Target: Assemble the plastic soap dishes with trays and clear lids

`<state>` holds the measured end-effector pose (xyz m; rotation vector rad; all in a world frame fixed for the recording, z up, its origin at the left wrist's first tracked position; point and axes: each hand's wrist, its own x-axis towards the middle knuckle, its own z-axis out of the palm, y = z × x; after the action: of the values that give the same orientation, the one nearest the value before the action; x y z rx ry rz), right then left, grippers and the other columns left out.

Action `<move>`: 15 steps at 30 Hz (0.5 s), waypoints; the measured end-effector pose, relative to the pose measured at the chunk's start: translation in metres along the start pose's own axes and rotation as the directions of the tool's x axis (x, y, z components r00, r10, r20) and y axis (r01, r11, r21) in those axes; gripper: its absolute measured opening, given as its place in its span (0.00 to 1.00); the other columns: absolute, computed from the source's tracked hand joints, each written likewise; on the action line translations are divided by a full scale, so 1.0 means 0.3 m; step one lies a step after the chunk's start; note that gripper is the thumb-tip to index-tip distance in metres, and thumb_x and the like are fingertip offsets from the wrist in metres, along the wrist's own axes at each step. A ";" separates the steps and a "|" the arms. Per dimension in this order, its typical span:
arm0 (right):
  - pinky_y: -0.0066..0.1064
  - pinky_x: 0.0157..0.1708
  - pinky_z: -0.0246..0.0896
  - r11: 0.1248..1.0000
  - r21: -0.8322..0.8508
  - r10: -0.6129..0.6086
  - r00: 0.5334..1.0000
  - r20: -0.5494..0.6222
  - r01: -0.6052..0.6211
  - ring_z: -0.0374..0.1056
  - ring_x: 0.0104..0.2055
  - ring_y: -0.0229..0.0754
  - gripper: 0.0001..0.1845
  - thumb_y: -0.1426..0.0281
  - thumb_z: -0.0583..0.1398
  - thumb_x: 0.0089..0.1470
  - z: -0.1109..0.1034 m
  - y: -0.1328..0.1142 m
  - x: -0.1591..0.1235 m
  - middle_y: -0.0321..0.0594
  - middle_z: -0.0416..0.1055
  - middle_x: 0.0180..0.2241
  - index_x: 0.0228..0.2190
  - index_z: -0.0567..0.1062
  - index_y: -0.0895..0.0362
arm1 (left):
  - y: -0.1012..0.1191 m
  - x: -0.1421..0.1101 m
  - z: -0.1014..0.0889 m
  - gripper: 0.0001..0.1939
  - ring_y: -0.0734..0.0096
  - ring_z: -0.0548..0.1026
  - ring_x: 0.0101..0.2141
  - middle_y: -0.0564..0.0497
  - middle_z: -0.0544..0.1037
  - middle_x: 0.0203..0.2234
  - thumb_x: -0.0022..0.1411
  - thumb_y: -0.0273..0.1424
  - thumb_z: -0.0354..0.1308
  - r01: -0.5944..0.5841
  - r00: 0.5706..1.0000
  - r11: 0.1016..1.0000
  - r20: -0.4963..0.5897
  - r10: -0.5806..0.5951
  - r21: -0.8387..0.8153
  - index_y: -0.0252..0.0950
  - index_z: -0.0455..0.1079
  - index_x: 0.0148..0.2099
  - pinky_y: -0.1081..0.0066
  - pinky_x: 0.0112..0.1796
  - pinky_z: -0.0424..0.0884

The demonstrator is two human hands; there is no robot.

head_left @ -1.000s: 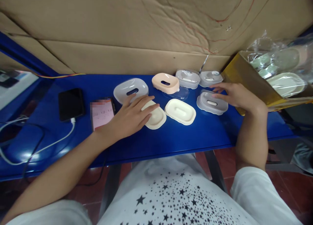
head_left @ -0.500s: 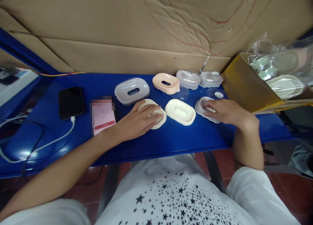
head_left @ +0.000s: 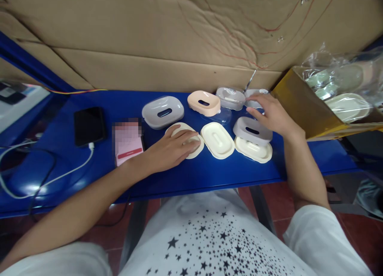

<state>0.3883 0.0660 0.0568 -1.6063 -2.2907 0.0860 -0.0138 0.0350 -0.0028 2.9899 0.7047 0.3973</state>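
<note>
My left hand [head_left: 176, 148] lies with fingers stretched over a cream oval dish [head_left: 197, 151], covering much of it. A second cream dish [head_left: 218, 140] sits just to its right. My right hand [head_left: 269, 110] is open, its thumb and fingers apart, over the front of a grey soap dish with a clear lid [head_left: 249, 93] at the back; whether it touches is hard to see. Below that hand, a grey slotted tray [head_left: 245, 129] rests partly on another cream dish [head_left: 254, 150]. A lidded grey soap dish [head_left: 229, 97] stands at the back.
A larger grey slotted dish [head_left: 152, 110] and a peach slotted tray [head_left: 197, 97] are further back, with a clear lid [head_left: 224, 116] beside the peach one. A phone [head_left: 129, 142] and a black device [head_left: 89, 126] on a white cable lie left. A cardboard box [head_left: 287, 92] of bagged dishes stands right.
My right hand took the clear lid off the near grey dish, then lifted its slotted tray, baring the cream dish. It has since moved to the back-right dish. My left hand settled flatter on its dish.
</note>
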 end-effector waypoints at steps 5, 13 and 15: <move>0.65 0.73 0.48 0.998 -0.068 0.007 0.999 0.047 -0.004 0.52 0.78 0.68 0.41 0.51 0.61 0.67 0.131 0.069 0.204 0.55 0.57 0.77 0.73 0.62 0.55 | 0.011 0.006 -0.012 0.20 0.51 0.74 0.64 0.39 0.77 0.64 0.77 0.21 0.47 -0.010 1.000 1.000 0.030 0.009 0.029 0.37 0.73 0.63 0.41 0.69 0.60; 0.56 0.65 0.60 0.999 -0.039 -0.031 0.998 0.063 0.034 0.72 0.64 0.61 0.29 0.50 0.55 0.72 0.072 0.103 0.207 0.49 0.78 0.62 0.65 0.72 0.52 | 0.012 0.006 -0.007 0.19 0.53 0.75 0.62 0.41 0.78 0.63 0.76 0.21 0.49 -0.027 1.000 0.999 0.007 0.027 0.041 0.39 0.73 0.62 0.46 0.68 0.61; 0.55 0.64 0.62 0.998 -0.066 -0.006 1.000 -0.003 0.005 0.72 0.64 0.59 0.28 0.51 0.50 0.74 0.038 0.089 0.183 0.47 0.78 0.62 0.66 0.71 0.49 | 0.011 0.006 -0.002 0.19 0.52 0.75 0.62 0.41 0.78 0.63 0.77 0.22 0.49 -0.028 1.000 0.998 0.001 0.028 0.055 0.38 0.73 0.62 0.46 0.67 0.62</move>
<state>0.3923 0.1279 0.0530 -1.6307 -2.3179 0.0070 -0.0112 0.0329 -0.0013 3.0540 0.6861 0.3856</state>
